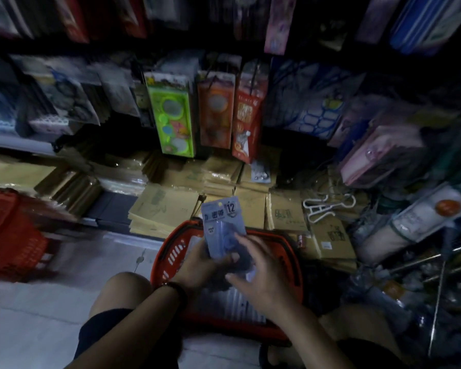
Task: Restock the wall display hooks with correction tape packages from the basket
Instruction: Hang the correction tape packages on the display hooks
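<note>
Left hand (pixel 197 263): curled round a correction tape package (pixel 222 225), held upright at lower centre.
Right hand (pixel 254 272): fingers spread, held over the red basket (pixel 168 251).

Brown notebook stacks (pixel 163 209), white hanger (pixel 320 209), green hanging package (pixel 172 115)
</note>
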Demonstrator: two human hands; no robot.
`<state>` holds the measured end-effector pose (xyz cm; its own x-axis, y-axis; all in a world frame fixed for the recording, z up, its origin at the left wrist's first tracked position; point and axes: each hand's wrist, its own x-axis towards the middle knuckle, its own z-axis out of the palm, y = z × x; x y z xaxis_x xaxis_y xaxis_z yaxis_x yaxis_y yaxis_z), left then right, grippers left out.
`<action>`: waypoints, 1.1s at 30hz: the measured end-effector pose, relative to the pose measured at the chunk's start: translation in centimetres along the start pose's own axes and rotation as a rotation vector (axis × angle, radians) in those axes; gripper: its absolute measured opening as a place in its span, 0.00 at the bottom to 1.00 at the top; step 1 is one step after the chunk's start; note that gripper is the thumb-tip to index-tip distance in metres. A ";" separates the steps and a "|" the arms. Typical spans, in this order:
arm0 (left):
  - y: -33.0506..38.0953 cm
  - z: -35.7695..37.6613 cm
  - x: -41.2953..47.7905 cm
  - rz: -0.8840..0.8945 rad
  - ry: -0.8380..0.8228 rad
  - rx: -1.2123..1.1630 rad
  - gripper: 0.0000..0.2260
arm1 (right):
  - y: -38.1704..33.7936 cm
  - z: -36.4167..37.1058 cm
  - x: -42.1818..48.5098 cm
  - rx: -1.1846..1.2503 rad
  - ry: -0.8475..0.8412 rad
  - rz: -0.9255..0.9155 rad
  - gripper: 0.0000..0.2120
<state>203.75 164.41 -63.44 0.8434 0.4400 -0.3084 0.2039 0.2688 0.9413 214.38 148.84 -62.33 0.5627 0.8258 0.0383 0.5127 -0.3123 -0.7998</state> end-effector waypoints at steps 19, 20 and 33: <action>32.5 11.0 -3.6 0.353 -0.150 0.164 0.16 | -16.3 -26.1 2.6 -0.213 0.649 -0.233 0.33; 34.2 11.9 -3.4 0.387 -0.145 0.173 0.14 | -16.9 -27.8 2.6 -0.230 0.664 -0.243 0.33; 51.9 19.8 -0.3 0.717 -0.083 0.398 0.09 | -22.5 -48.5 4.0 -0.507 1.004 -0.234 0.36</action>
<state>223.95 161.27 -11.78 0.8668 0.3199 0.3824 -0.2502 -0.3842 0.8887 236.52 136.36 -15.16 0.5657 0.2128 0.7967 0.7469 -0.5417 -0.3856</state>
